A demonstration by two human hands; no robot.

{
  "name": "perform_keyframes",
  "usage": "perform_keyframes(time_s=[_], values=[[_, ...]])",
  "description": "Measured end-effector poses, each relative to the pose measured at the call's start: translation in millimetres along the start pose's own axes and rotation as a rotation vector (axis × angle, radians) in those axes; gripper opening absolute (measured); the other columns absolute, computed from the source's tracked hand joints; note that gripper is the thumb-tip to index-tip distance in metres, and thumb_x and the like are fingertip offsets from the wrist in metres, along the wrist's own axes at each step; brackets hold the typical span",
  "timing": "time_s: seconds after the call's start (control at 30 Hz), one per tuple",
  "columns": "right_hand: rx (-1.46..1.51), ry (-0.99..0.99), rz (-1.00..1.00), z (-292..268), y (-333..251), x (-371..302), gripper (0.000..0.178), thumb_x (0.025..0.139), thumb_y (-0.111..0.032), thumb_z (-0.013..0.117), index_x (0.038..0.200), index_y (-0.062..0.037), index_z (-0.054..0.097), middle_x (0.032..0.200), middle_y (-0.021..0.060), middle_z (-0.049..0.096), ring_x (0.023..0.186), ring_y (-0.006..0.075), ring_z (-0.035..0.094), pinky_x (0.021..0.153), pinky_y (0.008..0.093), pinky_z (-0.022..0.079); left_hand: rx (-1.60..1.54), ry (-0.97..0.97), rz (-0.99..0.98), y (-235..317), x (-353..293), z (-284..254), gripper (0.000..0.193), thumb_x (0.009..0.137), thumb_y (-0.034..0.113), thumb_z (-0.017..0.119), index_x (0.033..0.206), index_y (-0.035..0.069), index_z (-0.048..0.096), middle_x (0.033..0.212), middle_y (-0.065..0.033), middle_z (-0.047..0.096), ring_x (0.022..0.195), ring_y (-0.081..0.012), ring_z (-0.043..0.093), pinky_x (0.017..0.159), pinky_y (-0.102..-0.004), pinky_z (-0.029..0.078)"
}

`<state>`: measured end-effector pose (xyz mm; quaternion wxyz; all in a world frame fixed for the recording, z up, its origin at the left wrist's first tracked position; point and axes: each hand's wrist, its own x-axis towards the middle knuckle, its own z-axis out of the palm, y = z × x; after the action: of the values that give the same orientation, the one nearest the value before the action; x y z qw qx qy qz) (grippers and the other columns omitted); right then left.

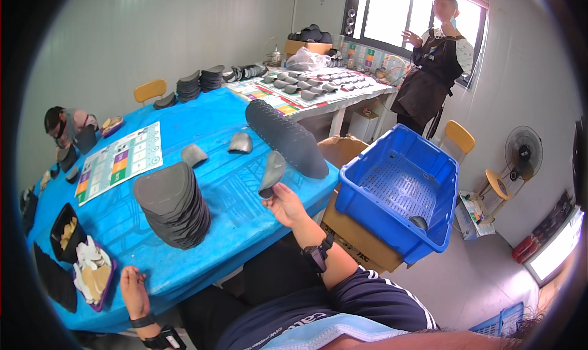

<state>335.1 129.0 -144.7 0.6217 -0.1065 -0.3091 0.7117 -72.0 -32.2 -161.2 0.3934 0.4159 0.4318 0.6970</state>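
Observation:
My right hand (pixel 286 205) pinches the lower end of a curved grey piece (pixel 274 168) and holds it up over the table's right side. Two similar small curved pieces, one grey (pixel 194 155) and one shinier (pixel 240 143), lie beyond it. My left hand (pixel 134 290) is at the near table edge with its fingers curled together; whatever they may hold is hidden. Between my hands and farther in stands a tall stack of dark, rounded sheets (pixel 171 204). A long dark curved form (pixel 286 138) with dots along it lies at the table's right end.
A blue crate (pixel 398 190) sits on a cardboard box (pixel 358 239) at right, with a dark piece inside. Left of my left hand are a black bin (pixel 66 233) and a tray of pale scraps (pixel 93 270). One person (pixel 432 62) stands by the window; another (pixel 70 126) sits far left.

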Motion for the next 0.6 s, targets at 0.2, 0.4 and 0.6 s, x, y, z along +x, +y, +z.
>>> perform_keyframes(time_s=[0.2, 0.4, 0.6], values=[[0.012, -0.041, 0.011, -10.0, 1.6, 2.8, 0.014, 0.088, -0.018, 0.048, 0.085, -0.0063, 0.054, 0.072, 0.0037, 0.056, 0.061, 0.013, 0.049, 0.068, 0.0314, 0.041, 0.036, -0.004, 0.012, -5.1, 1.3, -6.7, 0.014, 0.089, 0.019, 0.049, 0.082, 0.007, 0.051, 0.075, 0.002, 0.046, 0.064, -0.006, 0.039, 0.066, -0.0224, 0.036], [0.005, -0.045, 0.011, -8.6, 0.8, 2.9, 0.013, 0.087, -0.018, 0.05, 0.083, -0.0065, 0.053, 0.072, 0.0033, 0.055, 0.061, 0.0126, 0.049, 0.068, 0.0316, 0.041, 0.041, -0.005, 0.011, -5.4, 0.3, -9.6, 0.01, 0.085, 0.013, 0.054, 0.082, 0.003, 0.055, 0.081, -0.0029, 0.053, 0.07, -0.0095, 0.046, 0.066, -0.0232, 0.037], [-0.009, -0.048, 0.013, -7.0, -0.2, 2.1, 0.013, 0.088, -0.018, 0.049, 0.082, -0.0065, 0.053, 0.071, 0.003, 0.055, 0.061, 0.0119, 0.049, 0.067, 0.0315, 0.042, 0.051, 0.021, -0.004, -4.9, -0.8, -6.8, 0.01, 0.083, 0.008, 0.056, 0.086, -0.001, 0.057, 0.08, -0.0037, 0.054, 0.069, -0.0101, 0.047, 0.067, -0.0233, 0.04]])
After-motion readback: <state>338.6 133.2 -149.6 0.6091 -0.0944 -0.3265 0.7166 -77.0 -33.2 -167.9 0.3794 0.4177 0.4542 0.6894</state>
